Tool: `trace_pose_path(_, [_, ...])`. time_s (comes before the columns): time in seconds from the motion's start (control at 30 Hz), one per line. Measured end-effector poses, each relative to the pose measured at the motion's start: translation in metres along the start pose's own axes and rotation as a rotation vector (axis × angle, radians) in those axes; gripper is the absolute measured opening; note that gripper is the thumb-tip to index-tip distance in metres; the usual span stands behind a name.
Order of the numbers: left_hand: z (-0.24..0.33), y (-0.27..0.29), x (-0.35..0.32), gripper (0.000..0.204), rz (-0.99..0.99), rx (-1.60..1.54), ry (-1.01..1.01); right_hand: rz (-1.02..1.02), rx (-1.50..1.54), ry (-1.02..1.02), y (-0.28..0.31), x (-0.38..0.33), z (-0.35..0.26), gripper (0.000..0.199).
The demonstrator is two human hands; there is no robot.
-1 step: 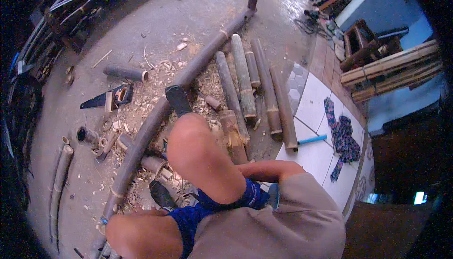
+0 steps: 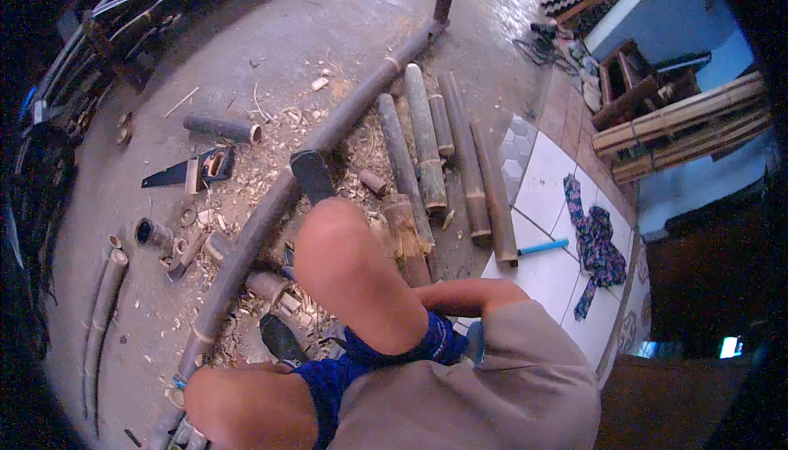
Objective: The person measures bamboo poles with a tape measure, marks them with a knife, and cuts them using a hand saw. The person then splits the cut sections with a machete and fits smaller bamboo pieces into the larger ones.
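Note:
My right forearm (image 2: 472,296) bends inward behind my raised right knee, and the leg hides my right hand. My left hand does not show clearly; a skin-coloured patch beside my left knee is too obscured to identify. A long dark bamboo pole (image 2: 361,97) slants across the floor, passing by my legs. At this pole is my right foot in a dark sandal (image 2: 312,175). Just beyond my right knee lies a brown bamboo piece (image 2: 402,216) with a split, pale patch. A short bamboo piece (image 2: 267,286) sits low between my legs, partly covered.
Several cut bamboo lengths (image 2: 425,138) lie right of the pole. Left of it are a handsaw (image 2: 168,174), a short bamboo tube (image 2: 220,128) and wood shavings (image 2: 283,118). White tiles (image 2: 542,282) hold a blue stick (image 2: 543,246) and a dark patterned cloth (image 2: 603,241).

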State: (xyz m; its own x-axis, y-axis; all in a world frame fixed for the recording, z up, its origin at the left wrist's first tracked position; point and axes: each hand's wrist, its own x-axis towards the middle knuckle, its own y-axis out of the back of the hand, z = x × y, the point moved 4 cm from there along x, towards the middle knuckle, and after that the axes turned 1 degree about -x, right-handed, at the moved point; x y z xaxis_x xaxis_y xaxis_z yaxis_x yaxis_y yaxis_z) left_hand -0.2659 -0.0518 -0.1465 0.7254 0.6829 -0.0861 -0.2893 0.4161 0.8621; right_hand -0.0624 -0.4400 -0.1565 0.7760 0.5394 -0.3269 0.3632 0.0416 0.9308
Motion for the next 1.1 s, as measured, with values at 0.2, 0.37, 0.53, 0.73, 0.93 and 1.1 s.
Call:
trace_pose_path(0.2, [-0.006,0.006,0.001,0.071,-0.026,-0.161,0.098,-0.014,0.027,-0.003,-0.007,0.007,-0.005,0.039])
trace_pose_path(0.37, [-0.006,0.0,-0.002,0.069,-0.073,-0.249,0.136,-0.024,0.049,-0.041,-0.013,0.001,0.004,0.04])
trace_pose_path(0.53, [-0.002,-0.006,-0.009,0.068,-0.117,-0.324,0.158,-0.027,0.083,-0.077,-0.015,-0.008,0.017,0.042])
trace_pose_path(0.73, [-0.012,-0.007,-0.023,0.066,-0.146,-0.435,0.196,-0.013,0.103,-0.103,-0.005,-0.01,0.032,0.043])
trace_pose_path(0.93, [-0.026,0.005,-0.056,0.064,-0.162,-0.529,0.276,0.071,0.223,-0.162,0.016,-0.025,0.066,0.045])
trace_pose_path(1.1, [-0.03,0.003,-0.077,0.062,-0.171,-0.637,0.347,0.298,0.424,-0.241,0.121,-0.034,0.098,0.046])
